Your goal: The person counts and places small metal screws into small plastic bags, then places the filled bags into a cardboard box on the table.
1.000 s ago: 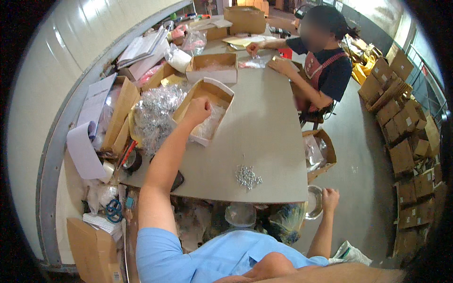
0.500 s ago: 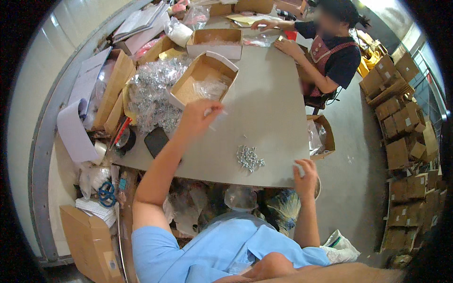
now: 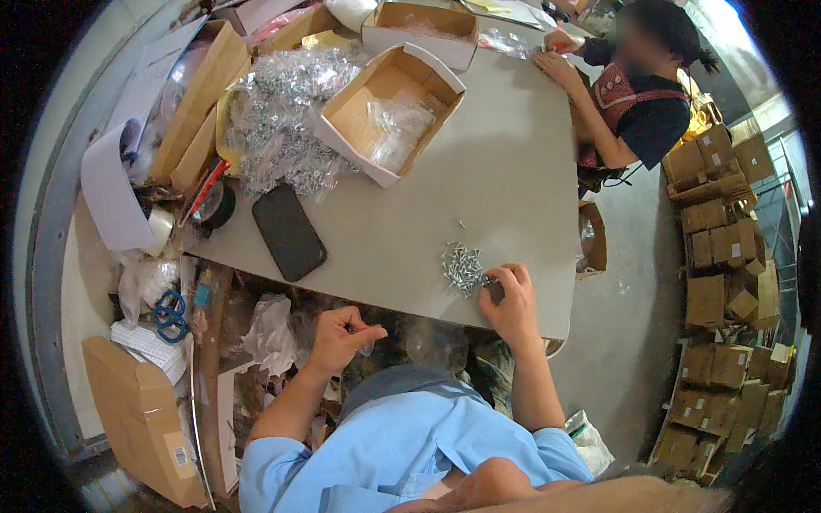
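Observation:
My left hand is in front of the table's near edge, thumb and fingers pinched on a small clear plastic bag. The hand partly hides the bag. At the right side of a small pile of silver screws, my right hand is curved with thumb and forefinger apart; its fingertips are at the pile's edge. One loose screw lies just beyond the pile. Farther back, an open cardboard box holds several clear plastic bags.
A black phone lies on the grey table, left of the screws. Behind it is a heap of filled clear bags. Tape rolls and blue-handled scissors are at the left. A co-worker sits at the far right. Stacked cartons stand beyond.
My left hand has come back from the open box to the near table edge with the clear bag. My right hand has moved left to the screws. The view has shifted.

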